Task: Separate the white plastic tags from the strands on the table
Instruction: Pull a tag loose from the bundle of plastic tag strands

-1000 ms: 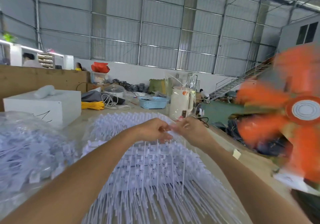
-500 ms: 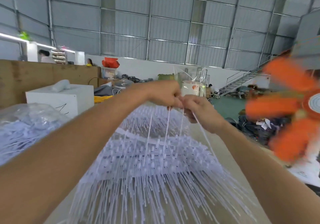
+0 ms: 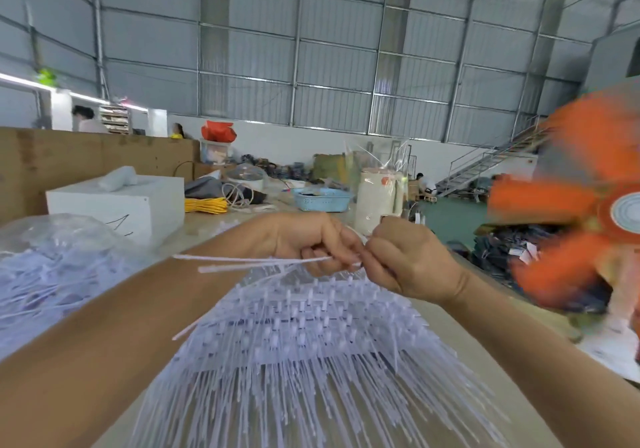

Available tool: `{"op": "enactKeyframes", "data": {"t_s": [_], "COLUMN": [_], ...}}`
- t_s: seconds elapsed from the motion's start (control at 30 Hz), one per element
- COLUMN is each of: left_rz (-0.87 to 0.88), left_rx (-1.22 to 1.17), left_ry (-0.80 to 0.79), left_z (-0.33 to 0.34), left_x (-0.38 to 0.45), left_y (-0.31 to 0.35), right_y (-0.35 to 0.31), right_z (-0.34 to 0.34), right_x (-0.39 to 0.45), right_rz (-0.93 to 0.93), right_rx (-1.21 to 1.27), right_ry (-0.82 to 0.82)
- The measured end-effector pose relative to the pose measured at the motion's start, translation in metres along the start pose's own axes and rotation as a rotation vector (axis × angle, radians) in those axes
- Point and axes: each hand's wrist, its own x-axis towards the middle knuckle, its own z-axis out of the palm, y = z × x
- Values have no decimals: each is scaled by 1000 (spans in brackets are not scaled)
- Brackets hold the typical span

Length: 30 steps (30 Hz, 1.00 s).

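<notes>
A big heap of white tags (image 3: 311, 343) lies on the surface (image 3: 460, 336), its long strands fanning toward the person. A white box (image 3: 117, 205) has a dark scribble nobody could read. The left hand (image 3: 311, 239) pinches a few loose strands (image 3: 249, 262) that point sideways to the left. The right hand (image 3: 412, 260) pinches their other end.

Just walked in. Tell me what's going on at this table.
A person is pulling white plastic tags apart. The left hand grips a few loose strands that stick out sideways to the left, and the right hand pinches at the same spot, above a big pile of joined tags on the table. A clear bag of white pieces lies on the left, and an orange fan spins on the right.
</notes>
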Motion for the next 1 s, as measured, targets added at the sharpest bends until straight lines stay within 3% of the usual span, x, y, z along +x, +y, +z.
{"op": "enactKeyframes", "data": {"t_s": [0.07,0.1,0.17,0.23,0.3,0.37,0.5,0.63,0.8,1.0], "left_rz": [-30,-32,-11,14,42,48,6,25,106,96], "left_rx": [21,1,-7,107,191,302,562,663,510,580], "left_ry": [13,74,299,485,477,417,450,501,582,639], "left_z": [-11,-21,-43,-47,-31,-15,-2,4,1,-6], "left_x": [-9,-18,-34,-33,-15,5,25,32,31,30], "left_y": [-5,-7,-12,-14,-6,1,-3,-13,-20,-22], "right_y": [14,23,38,48,45,40,33,17,15,8], "right_z": [-4,-11,-27,-27,-13,-1,9,26,34,41], "right_x": [-24,-40,-70,-84,-76,-58,-34,-20,-21,-21], "right_rz": [38,168,623,1075,1317,1347,1268,1158,1015,997], "right_rx": [-109,-149,-174,-1,360,570,744,675,478,606], "right_ry": [-10,-2,32,48,108,134,-19,-231,-440,-302]}}
